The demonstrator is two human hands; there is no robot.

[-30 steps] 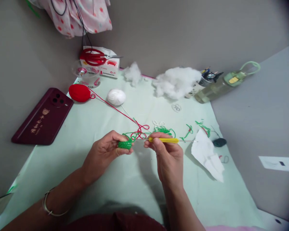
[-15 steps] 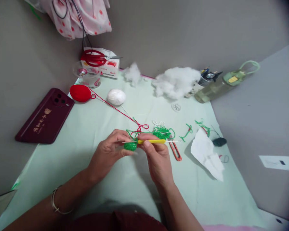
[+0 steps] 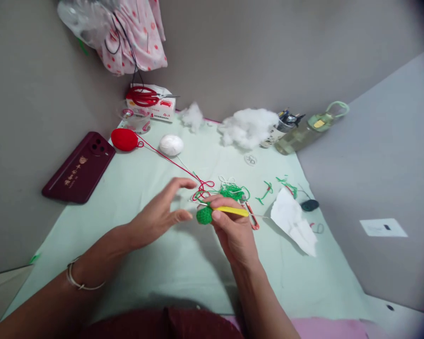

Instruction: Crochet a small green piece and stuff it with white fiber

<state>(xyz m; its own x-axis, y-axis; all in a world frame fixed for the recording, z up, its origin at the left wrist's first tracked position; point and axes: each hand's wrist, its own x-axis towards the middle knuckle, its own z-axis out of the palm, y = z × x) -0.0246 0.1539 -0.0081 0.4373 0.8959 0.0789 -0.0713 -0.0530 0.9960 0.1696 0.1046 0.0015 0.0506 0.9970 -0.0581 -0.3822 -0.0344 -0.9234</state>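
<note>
My right hand [image 3: 235, 230] is closed around the yellow handle of a crochet hook [image 3: 231, 211], whose thin metal end points left. At that end a small round green crocheted piece [image 3: 204, 215] sits against my right fingertips. My left hand [image 3: 159, 214] is just left of the piece, apart from it, with thumb and fingers spread and nothing between them. Loose green yarn [image 3: 233, 190] lies in a tangle beyond my right hand. Red yarn [image 3: 203, 184] loops close by, running back to a red yarn ball [image 3: 125, 140].
A white yarn ball [image 3: 171, 145], white stuffing [image 3: 249, 127], a dark red phone [image 3: 79, 168] and red scissors [image 3: 143, 96] on a box are farther back. Orange thread snips [image 3: 252, 219] lie beside a crumpled white paper [image 3: 293, 221]. A green bottle [image 3: 304, 134] leans at the back right.
My left hand has let go of the green crocheted piece and moved left, its fingers opening. The piece and hook stay with my right hand. The whole view has shifted slightly.
</note>
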